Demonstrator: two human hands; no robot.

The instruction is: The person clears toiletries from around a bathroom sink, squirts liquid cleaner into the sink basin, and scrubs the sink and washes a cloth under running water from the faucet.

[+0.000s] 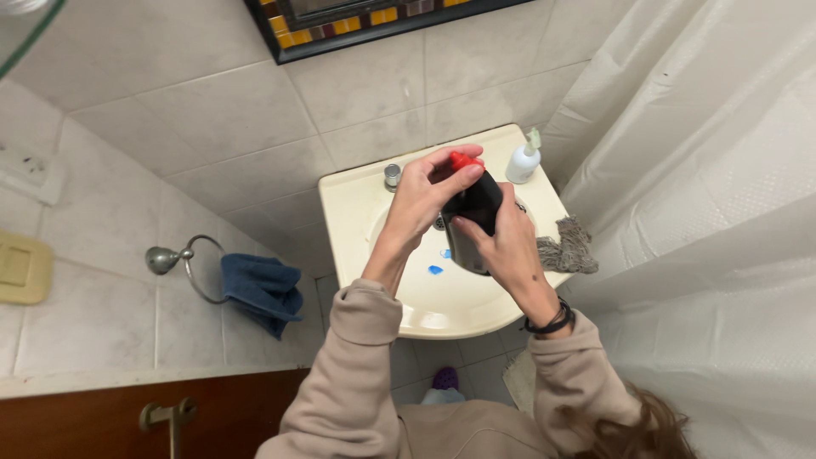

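The hands [463, 217] hide much of the dark bottle [474, 212].

A dark bottle [476, 212] with a red cap [465, 161] was held upright, leaning slightly, above the basin of a cream sink [357, 200]. Its cap pointed toward the back wall. Two small blue blobs [435, 269] lay on the basin just beside it.

Pale grey tiled wall [212, 110] all around, a dark mirror frame with orange and red tiles [357, 25] up above the grip. Left of it, a chrome ring [200, 268] carrying a blue towel [263, 291]. Right, the white shower curtain [705, 195]. Cream basin [357, 200] underneath, grey floor tiles [476, 348] below, wooden door [102, 416] lower left.
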